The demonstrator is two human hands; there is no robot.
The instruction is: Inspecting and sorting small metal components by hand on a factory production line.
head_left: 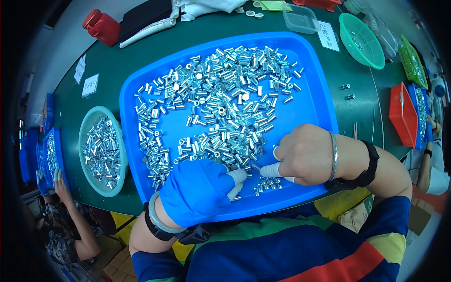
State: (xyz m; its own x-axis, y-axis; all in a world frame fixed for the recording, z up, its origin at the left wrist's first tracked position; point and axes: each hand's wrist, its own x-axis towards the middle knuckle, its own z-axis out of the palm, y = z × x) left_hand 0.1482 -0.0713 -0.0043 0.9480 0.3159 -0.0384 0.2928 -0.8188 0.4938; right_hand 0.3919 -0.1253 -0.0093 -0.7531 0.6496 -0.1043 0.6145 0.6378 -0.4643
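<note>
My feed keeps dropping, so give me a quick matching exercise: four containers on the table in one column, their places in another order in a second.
Things:
1. blue tray
2. teal bowl
3. green basket
4. red bin

Places:
A. far right corner
B. left of the tray, full of metal sleeves
C. right edge, beside a blue bin
D. centre, under both hands

Pairs: 1-D, 2-B, 3-A, 4-C

Small shiny silver metal sleeves (221, 101), short cylinders, lie loose across a large blue plastic tray (310, 113), thickest at its far and left parts, some upright, most on their sides. A small cluster (268, 184) sits at the near edge.
</note>
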